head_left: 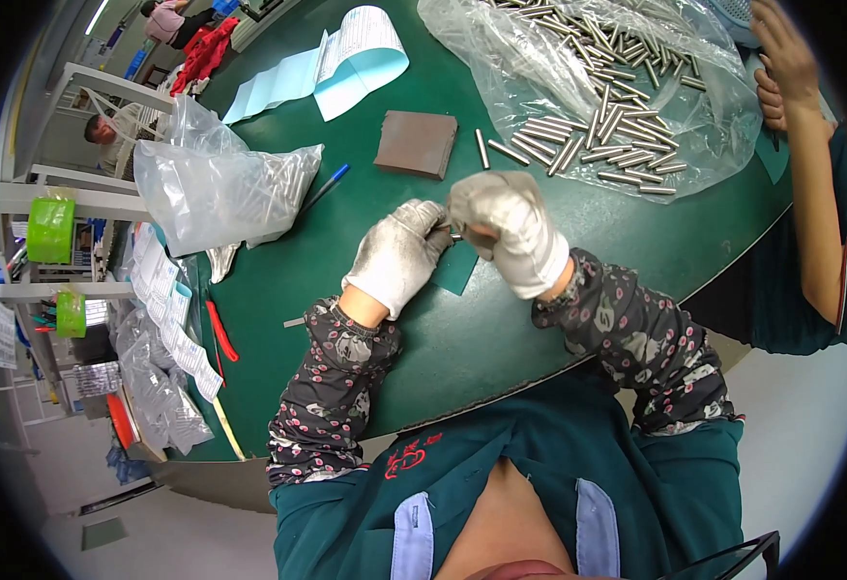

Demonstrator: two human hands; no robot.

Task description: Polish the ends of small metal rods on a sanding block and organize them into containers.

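Observation:
My left hand (399,253), in a whitish work glove, is closed with its fingertips around a metal pin (456,237), of which only a short bit shows. Right beside it my right hand (509,232), also gloved and with a soiled grey palm side, is curled shut close to that pin; its fingers hide whatever is inside. Under the hands, a small dark green square sheet (455,271) shows against the table. Just beyond them sits a brown rectangular block (416,143), with loose steel pins (540,145) to its right.
On the green table (462,358), a clear plastic sheet (472,48) bears many pins at the far right. Left lie a filled plastic bag (220,188), a blue-capped pen (327,186), papers (361,58) and red-handled pliers (220,332). A co-worker's hands (781,63) are at the right edge.

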